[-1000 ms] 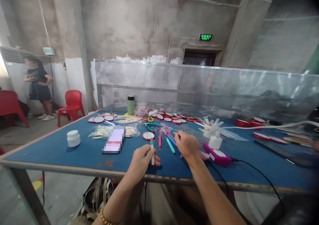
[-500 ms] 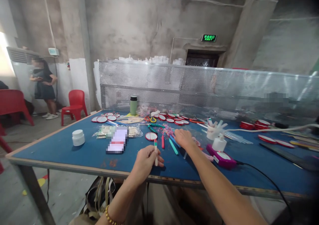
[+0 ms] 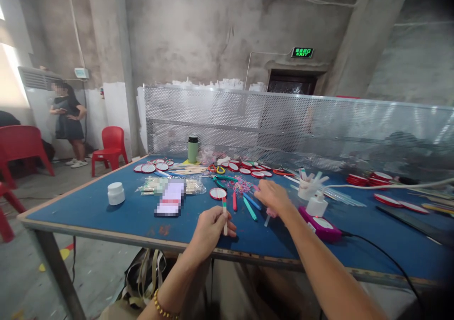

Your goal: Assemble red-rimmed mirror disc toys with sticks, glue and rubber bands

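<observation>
My left hand [image 3: 210, 229] rests near the front edge of the blue table [image 3: 88, 211], closed on a thin pale stick [image 3: 224, 214] with a red and green tip, held upright. My right hand [image 3: 274, 195] reaches further in, its fingers drawn together at a tangle of coloured rubber bands [image 3: 241, 185]; what they pinch is hidden. Between the two hands lie a red pen [image 3: 234, 201], a blue pen [image 3: 252, 201], a teal pen [image 3: 250, 208] and a round red-rimmed disc [image 3: 217, 193].
A purple device [image 3: 321, 223] with a black cable and a white bottle [image 3: 317, 203] sit right of my right hand. A white jar [image 3: 116, 193], a phone [image 3: 171, 198] and a green flask [image 3: 192, 149] lie left and behind. A perforated metal screen [image 3: 283, 126] backs the table. A person [image 3: 69, 119] stands by red chairs [image 3: 111, 145].
My right hand has lifted off the table and moved a little further in, to the rubber bands. My left hand still holds the stick. The view has shifted slightly left.
</observation>
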The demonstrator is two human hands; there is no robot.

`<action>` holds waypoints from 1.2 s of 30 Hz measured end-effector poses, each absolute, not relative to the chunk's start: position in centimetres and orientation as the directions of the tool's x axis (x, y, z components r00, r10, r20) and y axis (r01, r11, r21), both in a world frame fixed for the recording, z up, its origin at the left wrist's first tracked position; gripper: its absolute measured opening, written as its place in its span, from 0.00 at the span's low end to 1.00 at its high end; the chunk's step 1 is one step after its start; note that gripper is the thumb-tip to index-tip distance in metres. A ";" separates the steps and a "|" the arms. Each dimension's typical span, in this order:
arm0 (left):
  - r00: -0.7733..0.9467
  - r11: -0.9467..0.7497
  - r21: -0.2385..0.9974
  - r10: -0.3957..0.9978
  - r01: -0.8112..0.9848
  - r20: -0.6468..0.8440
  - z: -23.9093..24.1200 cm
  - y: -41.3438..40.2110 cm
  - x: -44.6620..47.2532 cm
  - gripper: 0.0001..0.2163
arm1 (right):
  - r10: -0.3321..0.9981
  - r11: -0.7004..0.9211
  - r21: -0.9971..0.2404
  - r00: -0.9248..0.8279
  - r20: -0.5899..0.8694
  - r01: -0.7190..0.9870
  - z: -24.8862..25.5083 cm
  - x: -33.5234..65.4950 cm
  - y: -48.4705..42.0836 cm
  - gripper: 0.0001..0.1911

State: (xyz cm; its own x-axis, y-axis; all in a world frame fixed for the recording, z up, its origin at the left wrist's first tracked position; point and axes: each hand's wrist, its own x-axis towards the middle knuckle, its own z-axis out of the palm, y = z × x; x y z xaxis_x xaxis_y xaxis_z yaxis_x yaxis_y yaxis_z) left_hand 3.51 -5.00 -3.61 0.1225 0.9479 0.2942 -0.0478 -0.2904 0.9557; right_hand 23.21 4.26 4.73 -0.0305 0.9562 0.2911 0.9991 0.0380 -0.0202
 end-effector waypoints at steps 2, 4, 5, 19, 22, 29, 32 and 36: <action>0.123 -0.287 0.956 0.948 -0.056 0.292 -3.7 -4.9 3.5 0.14 | 0.953 0.084 -0.089 -0.053 0.298 0.992 4.9 23.8 3.1 0.22; 0.128 -0.287 0.956 0.948 -0.063 0.293 -3.9 -4.8 3.5 0.14 | 0.957 0.152 -0.175 -0.101 0.272 0.973 4.8 24.6 2.0 0.23; 0.131 -0.288 0.955 0.947 -0.064 0.295 -3.9 -4.8 3.5 0.15 | 0.961 0.196 -0.245 -0.136 0.241 0.949 4.6 25.1 1.4 0.22; 0.137 -0.273 0.961 0.951 -0.041 0.276 -3.6 -4.7 3.4 0.15 | 0.824 0.560 -0.814 0.005 0.566 -0.155 1.4 25.1 -3.7 0.19; 0.142 -0.271 0.962 0.951 -0.041 0.274 -3.7 -4.6 3.4 0.15 | 0.750 0.661 -0.735 0.162 0.641 -0.152 0.7 22.9 -4.3 0.10; 0.148 -0.261 0.960 0.950 -0.102 0.274 -3.9 -4.4 3.4 0.16 | 0.736 0.663 -0.745 0.252 0.628 -0.081 0.0 18.8 -4.7 0.07; 0.131 -0.232 0.957 0.958 -0.174 0.256 -3.8 -4.4 3.4 0.16 | 0.764 0.642 -0.765 0.038 0.644 0.054 -0.7 18.0 -5.0 0.08; 0.113 -0.215 0.952 0.963 -0.217 0.243 -3.9 -4.3 3.6 0.16 | 0.739 0.667 -0.730 -0.012 0.673 0.147 -1.6 17.7 -5.3 0.11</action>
